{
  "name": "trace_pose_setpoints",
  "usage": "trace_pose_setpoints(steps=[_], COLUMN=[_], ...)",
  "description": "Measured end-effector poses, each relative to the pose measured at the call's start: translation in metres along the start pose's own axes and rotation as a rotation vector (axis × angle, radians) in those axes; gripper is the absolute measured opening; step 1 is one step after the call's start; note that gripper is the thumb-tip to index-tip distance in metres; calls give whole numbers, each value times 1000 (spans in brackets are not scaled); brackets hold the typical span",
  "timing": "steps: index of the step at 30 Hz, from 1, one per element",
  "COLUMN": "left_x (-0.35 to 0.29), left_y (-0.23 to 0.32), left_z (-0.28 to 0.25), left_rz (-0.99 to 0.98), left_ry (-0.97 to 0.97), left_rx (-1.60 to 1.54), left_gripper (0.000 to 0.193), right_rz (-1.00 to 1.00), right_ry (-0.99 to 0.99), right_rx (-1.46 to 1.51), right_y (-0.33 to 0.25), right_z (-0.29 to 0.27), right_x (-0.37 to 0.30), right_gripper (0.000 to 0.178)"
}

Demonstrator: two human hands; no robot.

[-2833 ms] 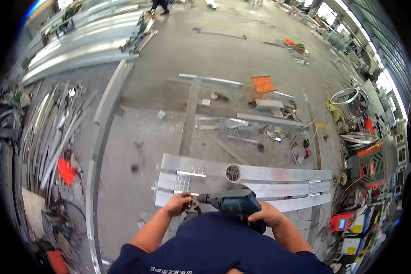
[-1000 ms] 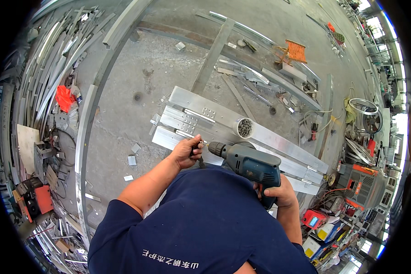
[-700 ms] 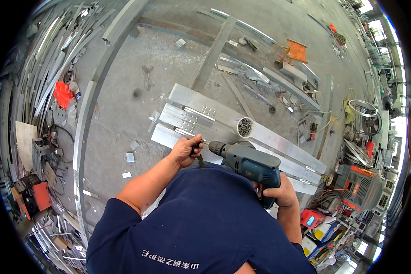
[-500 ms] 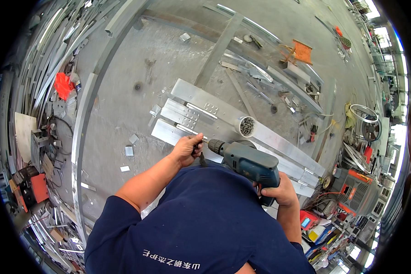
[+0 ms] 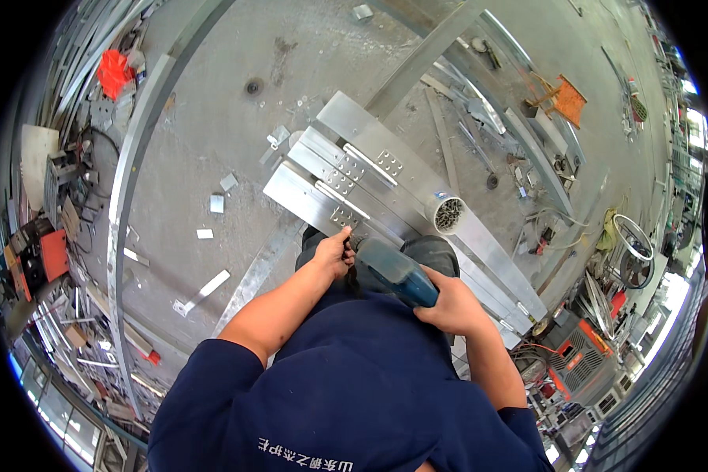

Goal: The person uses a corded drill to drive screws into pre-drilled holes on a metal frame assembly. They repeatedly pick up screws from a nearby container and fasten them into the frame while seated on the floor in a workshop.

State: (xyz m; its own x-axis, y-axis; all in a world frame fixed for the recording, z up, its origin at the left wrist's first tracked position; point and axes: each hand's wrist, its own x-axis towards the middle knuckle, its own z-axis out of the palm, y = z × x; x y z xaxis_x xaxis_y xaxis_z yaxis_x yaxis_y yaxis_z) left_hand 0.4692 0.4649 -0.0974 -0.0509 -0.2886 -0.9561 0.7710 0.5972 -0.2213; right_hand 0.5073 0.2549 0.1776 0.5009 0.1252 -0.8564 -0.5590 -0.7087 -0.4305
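A dark teal power drill [image 5: 395,271] is gripped in my right hand [image 5: 451,303], its body slanting up and left over my lap. My left hand [image 5: 334,253] is closed by the front end of the drill, fingertips pinched together; what they hold is hidden. Just beyond my hands, flat silver metal bars [image 5: 307,187] lie side by side, with groups of small holes or rivets near their left ends. Two thin bright strips, one of them a slim metal strip [image 5: 370,165], lie along them. A round white container [image 5: 442,226] full of small metal fasteners [image 5: 449,214] stands on the bars.
A long metal beam [image 5: 138,157] runs along the left, another beam [image 5: 425,59] crosses the far side. Offcuts, including a small metal plate [image 5: 217,204], lie on the floor. An orange stool [image 5: 568,102] is far right; an orange-and-grey machine [image 5: 580,360] stands at right.
My right hand has swung the drill so its back end is nearer and its side is less visible. My view has shifted, bringing my knees in. The left hand stays pinched by the drill's front.
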Motion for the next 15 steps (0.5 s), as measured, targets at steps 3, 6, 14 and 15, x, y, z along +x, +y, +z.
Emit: trace_pose_setpoints(steps=[3,6,14,15], left_x=[34,70,122,123], left_y=[-4,-7,4,6], left_z=[-14,-26,-20,-15], left_rz=[-9,4,61,65], left_ry=[14,-47,-34,-44], left_rx=[-40,-114,72,92], left_gripper=[29,24,24,23], right_rz=[21,44,-157,-165], right_ry=[-26,-113,-90,-78], right_rx=[-135,-329,-619,-622], right_y=[9,0,20,22], right_z=[14,25,62,63], right_x=[31,55,89,92], right_gripper=[71,74,80,79])
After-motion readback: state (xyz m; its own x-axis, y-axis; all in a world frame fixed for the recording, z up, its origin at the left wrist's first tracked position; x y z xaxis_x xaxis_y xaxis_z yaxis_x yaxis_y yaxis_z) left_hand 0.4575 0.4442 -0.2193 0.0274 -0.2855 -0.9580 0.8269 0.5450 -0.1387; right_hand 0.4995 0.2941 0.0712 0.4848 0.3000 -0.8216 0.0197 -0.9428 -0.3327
